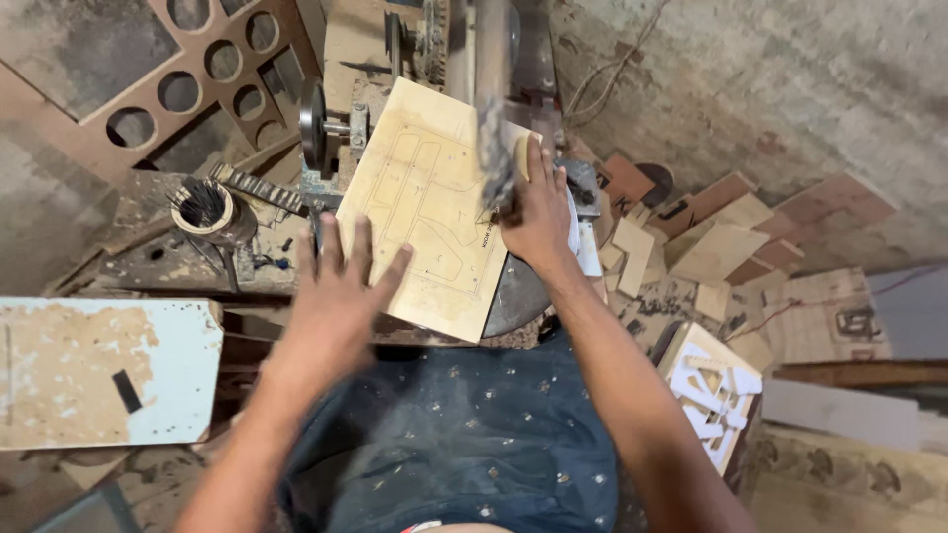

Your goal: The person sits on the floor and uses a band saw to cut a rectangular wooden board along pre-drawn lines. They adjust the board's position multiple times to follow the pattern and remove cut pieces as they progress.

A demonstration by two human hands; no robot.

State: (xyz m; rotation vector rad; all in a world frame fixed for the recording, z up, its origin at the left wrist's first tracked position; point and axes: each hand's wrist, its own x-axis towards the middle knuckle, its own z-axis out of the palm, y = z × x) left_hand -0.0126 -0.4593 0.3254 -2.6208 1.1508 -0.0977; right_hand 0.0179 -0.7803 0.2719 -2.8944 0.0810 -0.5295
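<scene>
Far left there was a pale blue painted board with worn brown patches (99, 370) lying flat, and above it a brown panel with round holes cut through it (202, 74), plus a small round tin full of thin dark bits (204, 209) sitting on the cluttered bench (148, 262). The left hand (336, 296) was flat, fingers spread wide, gripping nothing, just pressing down near the lower left edge of the thin pale plywood sheet with pencilled outlines (430, 212). That sheet sat tilted on the round metal machine plate (518, 296), right under the vertical blurred saw blade or bit (494, 148). The right hand (538, 217) lay on the sheet's right side, fingers flat and close together, very near the blade. Looked to me like the sheet was being steered along a drawn line, so the next push would've called for slow, even feed and keeping those right fingers out of the cutting path. Further right, a heap of small wood offcuts (731, 242) crowded the floor, and a white fretwork cut-out piece (716, 390) stood by the knee.
</scene>
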